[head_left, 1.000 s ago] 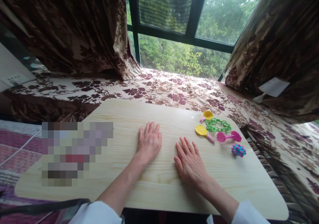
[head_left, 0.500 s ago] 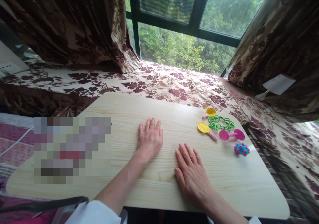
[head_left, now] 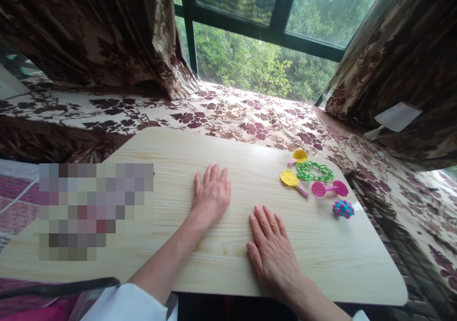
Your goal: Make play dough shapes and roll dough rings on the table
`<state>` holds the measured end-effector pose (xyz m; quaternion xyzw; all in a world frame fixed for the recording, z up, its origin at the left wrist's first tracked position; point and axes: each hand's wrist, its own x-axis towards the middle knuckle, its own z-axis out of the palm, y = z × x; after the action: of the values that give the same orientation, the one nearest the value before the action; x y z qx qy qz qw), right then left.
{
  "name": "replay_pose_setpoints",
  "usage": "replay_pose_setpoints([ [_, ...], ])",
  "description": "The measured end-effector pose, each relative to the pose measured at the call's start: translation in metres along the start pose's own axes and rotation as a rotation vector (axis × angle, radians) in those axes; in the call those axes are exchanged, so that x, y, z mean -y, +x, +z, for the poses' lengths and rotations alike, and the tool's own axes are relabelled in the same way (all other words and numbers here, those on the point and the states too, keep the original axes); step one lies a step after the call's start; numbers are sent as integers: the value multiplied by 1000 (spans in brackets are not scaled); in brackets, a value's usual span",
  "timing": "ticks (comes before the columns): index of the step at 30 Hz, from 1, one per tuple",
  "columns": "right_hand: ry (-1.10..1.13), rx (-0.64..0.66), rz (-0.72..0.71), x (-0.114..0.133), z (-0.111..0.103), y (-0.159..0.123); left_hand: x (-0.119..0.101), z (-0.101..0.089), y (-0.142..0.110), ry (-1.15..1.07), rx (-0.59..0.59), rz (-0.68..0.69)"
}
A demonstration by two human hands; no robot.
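My left hand (head_left: 212, 195) lies flat on the light wooden table (head_left: 171, 168), fingers a little apart and nothing in them. Nearer to me, my right hand (head_left: 272, 245) also rests palm down with its fingers stretched out. Beyond it, toward the far right corner, are several small clay-like models: two yellow rackets with pink handles, one (head_left: 289, 178) in front of the other (head_left: 300, 156), a green chain (head_left: 314, 171) of linked rings, a magenta dumbbell shape (head_left: 330, 188), and a blue lump with pink bumps (head_left: 343, 209). Neither hand touches them.
A pixelated patch (head_left: 96, 206) hides what lies at the table's left. Behind the table runs a ledge with floral cloth (head_left: 221, 116), below a window between patterned curtains (head_left: 107, 35). A white flat object (head_left: 398, 117) stands on the right of the ledge.
The camera view has shifted slightly, so the whole scene sits a bit further left and higher. Both hands stay flat in the same places on the table.
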<state>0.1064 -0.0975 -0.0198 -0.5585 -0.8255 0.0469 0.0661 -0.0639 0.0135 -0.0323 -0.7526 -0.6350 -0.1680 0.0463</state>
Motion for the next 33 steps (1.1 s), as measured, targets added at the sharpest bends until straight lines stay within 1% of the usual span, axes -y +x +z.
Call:
replay_pose_setpoints([
  [2, 5, -16, 4, 4, 1, 10, -1, 1, 0, -3, 6, -7],
  [4, 13, -39, 21, 3, 2, 36, 0, 1, 1, -6, 18, -7],
  [6, 17, -53, 69, -2, 2, 59, 0, 1, 1, -8, 24, -5],
  [8, 14, -53, 98, -8, 2, 65, 1, 0, 1, -9, 20, -2],
  [10, 5, -42, 93, -12, 2, 50, 1, -1, 1, -8, 18, -3],
  [13, -8, -14, 61, -11, 2, 9, 0, 0, 1, -8, 25, -14],
  [14, -13, -11, 63, -9, 2, -1, -1, 0, 1, -7, 27, -19],
  [15, -15, -8, 61, -6, 3, -5, -1, 1, 2, -5, 28, -22],
  [16, -14, -8, 54, -2, 3, -4, -1, 1, 2, -4, 27, -24],
  [18, -4, -17, 31, 4, 3, 13, -2, 1, 2, -2, 27, -22],
  [20, 12, -38, 19, 7, 3, 41, -2, 1, 2, 1, 31, -16],
  [22, 24, -50, 34, 5, 3, 63, -1, 0, 1, 6, 39, -15],
  [23, 27, -53, 43, 3, 2, 67, -1, 0, 1, 7, 43, -17],
  [24, 27, -51, 51, -1, 1, 65, -1, -1, 1, 7, 45, -20],
  [25, 23, -46, 56, -5, 1, 58, -1, -1, 1, 6, 46, -23],
  [28, 0, -12, 62, -15, 1, 15, -1, 0, 2, -3, 42, -24],
  [30, -15, 0, 78, -15, 2, -10, -1, 2, 2, -9, 35, -27],
  [31, -18, -2, 80, -13, 2, -16, -1, 2, 2, -10, 31, -30],
  [32, -15, -5, 75, -9, 3, -16, -1, 3, 2, -11, 27, -31],
  [33, -8, -11, 61, -5, 3, -10, -2, 4, 2, -12, 25, -30],
])
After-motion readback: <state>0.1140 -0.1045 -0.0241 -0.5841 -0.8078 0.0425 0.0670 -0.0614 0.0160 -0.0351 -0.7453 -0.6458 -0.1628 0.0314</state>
